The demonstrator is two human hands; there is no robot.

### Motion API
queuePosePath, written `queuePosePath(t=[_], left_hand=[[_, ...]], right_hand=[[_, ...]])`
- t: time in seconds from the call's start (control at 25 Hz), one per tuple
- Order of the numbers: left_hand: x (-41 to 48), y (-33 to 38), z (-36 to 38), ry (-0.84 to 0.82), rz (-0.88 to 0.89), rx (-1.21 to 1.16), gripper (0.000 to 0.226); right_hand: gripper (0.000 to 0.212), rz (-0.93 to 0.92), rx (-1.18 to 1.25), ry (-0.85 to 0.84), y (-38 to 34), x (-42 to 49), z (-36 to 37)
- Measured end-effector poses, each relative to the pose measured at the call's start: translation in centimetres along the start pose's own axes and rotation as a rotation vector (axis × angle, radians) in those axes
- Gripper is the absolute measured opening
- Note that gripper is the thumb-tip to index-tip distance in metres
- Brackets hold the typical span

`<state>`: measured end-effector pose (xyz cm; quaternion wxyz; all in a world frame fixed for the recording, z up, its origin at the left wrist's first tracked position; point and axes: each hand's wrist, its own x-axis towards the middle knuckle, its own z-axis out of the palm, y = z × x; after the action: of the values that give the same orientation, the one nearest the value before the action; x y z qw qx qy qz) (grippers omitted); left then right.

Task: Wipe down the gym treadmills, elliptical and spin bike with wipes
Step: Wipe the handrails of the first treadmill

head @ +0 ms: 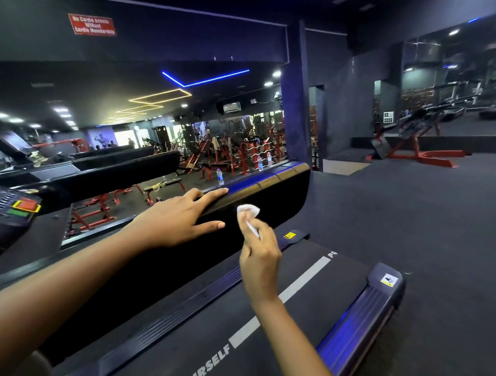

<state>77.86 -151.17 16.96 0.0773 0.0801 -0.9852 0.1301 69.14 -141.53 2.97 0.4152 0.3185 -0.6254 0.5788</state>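
Note:
A black treadmill side rail (272, 192) runs from lower left to centre right, above the treadmill belt (309, 287) with its white stripe. My left hand (180, 218) rests on the rail's top with straight, spread fingers. My right hand (259, 255) pinches a crumpled white wipe (248, 213) and holds it against the rail's inner face, just right of my left thumb. The treadmill console (11, 207) with a red and green button sits at the far left.
A mirror wall behind the rail reflects red weight machines and benches. Water bottles (220, 176) stand on the ledge beyond the rail. A red incline bench (419, 142) stands at the right on open dark floor. A second treadmill lies to the left.

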Motion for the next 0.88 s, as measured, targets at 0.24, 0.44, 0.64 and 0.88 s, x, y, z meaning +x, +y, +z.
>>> queuePosePath(t=[0.24, 0.44, 0.64, 0.88], left_hand=[[0.1, 0.0, -0.1, -0.016, 0.009, -0.010, 0.074], [0.0, -0.2, 0.0, -0.016, 0.012, -0.004, 0.073], [0.2, -0.2, 0.1, -0.005, 0.014, -0.004, 0.073], [0.2, -0.3, 0.0, -0.024, 0.006, -0.032, 0.073]], right_hand=[[0.037, 0.331, 0.096, -0.097, 6.8, 4.8, -3.3], [0.039, 0.302, 0.047, 0.061, 6.1, 1.1, -1.0], [0.042, 0.347, 0.095, 0.165, 1.5, -2.9, 0.5], [0.039, 0.344, 0.235, 0.052, -2.8, -4.0, -0.4]])
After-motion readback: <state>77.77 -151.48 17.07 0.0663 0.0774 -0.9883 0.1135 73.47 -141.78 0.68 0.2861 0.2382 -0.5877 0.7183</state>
